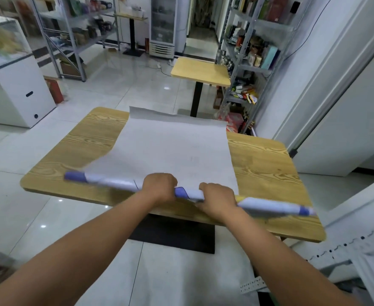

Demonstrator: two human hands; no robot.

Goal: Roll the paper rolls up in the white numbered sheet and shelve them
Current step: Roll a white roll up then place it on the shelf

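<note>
A large white sheet [172, 151] lies spread across the wooden table [75, 151], its far edge curling up over the table's back edge. At the sheet's near edge lie long white paper rolls with purple ends [106, 181], blurred and slanting down to the right across the table's front. My left hand [159, 187] grips the rolls near their middle with fingers curled over the top. My right hand [218, 199] grips them just to the right. The sheet's near edge is hidden under my hands, so I cannot tell how far it wraps the rolls.
A smaller wooden table [200, 70] stands beyond. Metal shelving with goods [251, 56] lines the right side; more shelves [75, 34] stand at the back left. A white cabinet [16, 91] is at left. Perforated metal rack parts [336, 250] lie at the lower right.
</note>
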